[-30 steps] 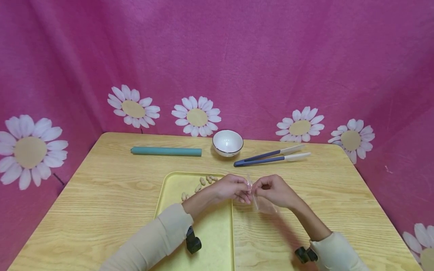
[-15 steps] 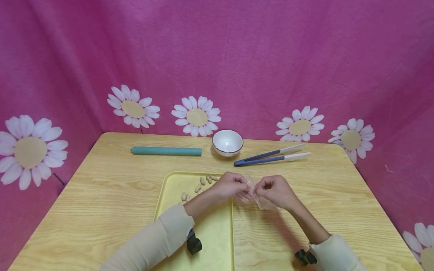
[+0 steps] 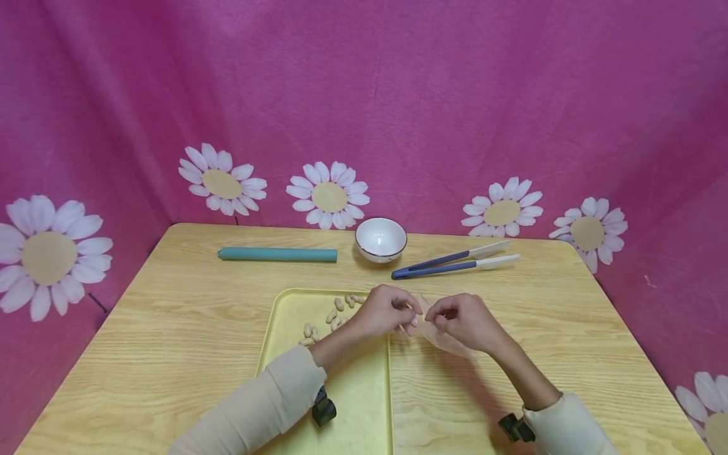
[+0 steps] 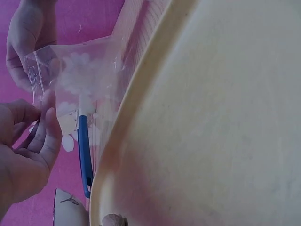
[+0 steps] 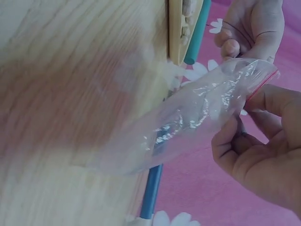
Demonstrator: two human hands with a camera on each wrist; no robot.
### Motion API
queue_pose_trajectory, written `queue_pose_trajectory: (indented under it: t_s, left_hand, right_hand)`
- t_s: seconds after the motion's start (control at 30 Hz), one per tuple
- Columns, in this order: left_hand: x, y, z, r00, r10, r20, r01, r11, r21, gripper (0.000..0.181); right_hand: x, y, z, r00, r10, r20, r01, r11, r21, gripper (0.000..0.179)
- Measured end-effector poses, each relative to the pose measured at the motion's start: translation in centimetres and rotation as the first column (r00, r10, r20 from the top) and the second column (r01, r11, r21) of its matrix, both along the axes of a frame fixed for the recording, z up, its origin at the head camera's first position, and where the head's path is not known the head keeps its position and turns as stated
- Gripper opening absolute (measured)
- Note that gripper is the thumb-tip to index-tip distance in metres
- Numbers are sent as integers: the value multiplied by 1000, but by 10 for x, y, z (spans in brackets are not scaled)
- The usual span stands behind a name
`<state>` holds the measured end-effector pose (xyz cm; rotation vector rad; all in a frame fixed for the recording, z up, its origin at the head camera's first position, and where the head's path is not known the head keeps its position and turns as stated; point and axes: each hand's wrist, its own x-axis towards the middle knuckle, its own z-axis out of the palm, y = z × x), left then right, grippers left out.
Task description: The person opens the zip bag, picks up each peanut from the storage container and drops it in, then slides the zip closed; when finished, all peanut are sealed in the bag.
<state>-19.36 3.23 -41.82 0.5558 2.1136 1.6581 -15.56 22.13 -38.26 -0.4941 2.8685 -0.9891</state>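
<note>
Pinching clear bag (image 5: 193, 113), both hands (image 3: 382, 311) (image 3: 467, 322), red stripe (image 5: 262, 86)

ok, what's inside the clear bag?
No contents show in the clear bag; the tongs show through it. The right hand covers a bit near the red strip, so that part can't be seen.

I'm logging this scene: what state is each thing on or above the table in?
Clear bag: held up; seal state unclear.
Left hand: pinches the bag's edge.
Right hand: pinches the bag.
Peanuts: loose, in their shells.
Tray: lying flat, peanuts on it.
Bowl: upright, nothing seen inside.
Tongs: lying flat, arms apart.
Teal stick: lying flat.
</note>
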Motion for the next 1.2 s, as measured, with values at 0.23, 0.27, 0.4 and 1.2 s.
queue_pose_trajectory:
  t_s: [0.23,0.27,0.4,1.2]
  left_hand:
    - [1,1,1,995,14,-94,-21,996,-81,8]
    - [2,1,1,995,19,-103,-29,995,-93,7]
    - [3,1,0,992,33,-118,-48,991,-127,6]
    - [2,-8,2,996,-35,-79,28,995,-91,4]
  right_hand:
    - [0,-1,5,999,-19,-49,22,997,78,7]
    - [0,-1,5,999,-20,-46,24,996,83,7]
    - [0,0,8,999,-19,-47,24,994,108,12]
    - [-9,17,-11,907,174,-383,-127,981,146,42]
